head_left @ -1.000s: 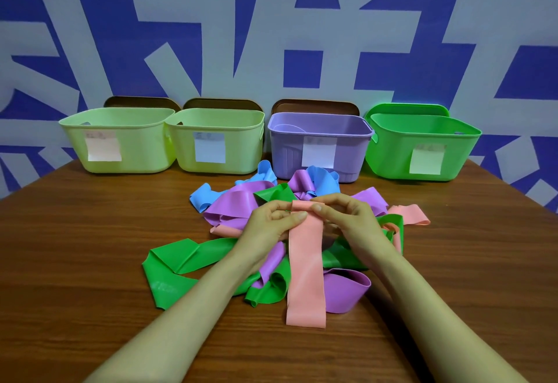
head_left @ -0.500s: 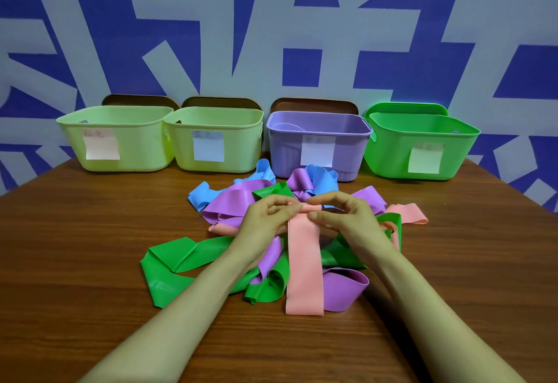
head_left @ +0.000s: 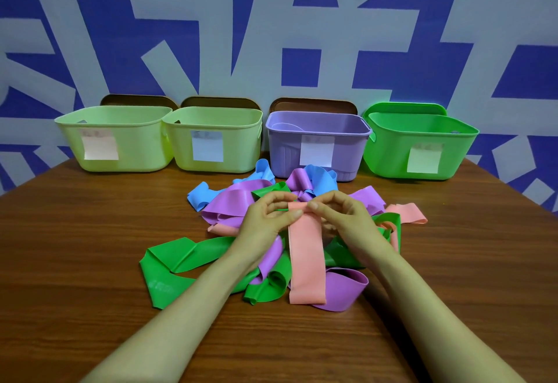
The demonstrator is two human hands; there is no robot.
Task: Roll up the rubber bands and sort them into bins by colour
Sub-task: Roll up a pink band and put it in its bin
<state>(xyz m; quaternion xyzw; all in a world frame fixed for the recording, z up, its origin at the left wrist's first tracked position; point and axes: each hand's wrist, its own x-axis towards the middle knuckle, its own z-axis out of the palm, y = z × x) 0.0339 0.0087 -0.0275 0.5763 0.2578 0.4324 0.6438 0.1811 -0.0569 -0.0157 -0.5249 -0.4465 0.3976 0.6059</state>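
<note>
Your left hand (head_left: 265, 219) and right hand (head_left: 341, 216) both pinch the far end of the pink band (head_left: 306, 256), which lies straight toward you over the mixed pile (head_left: 229, 201) on the bench (head_left: 75, 262), apparently laid flat so the roll starts square and tight.

unreadable writing on bin labels (head_left: 317, 151); brown lids (head_left: 312, 104) half behind bins (head_left: 392, 147)

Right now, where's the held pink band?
Head view, centre: pink band atop the pile, pinched by left hand and right hand, before the purple bin.
</note>
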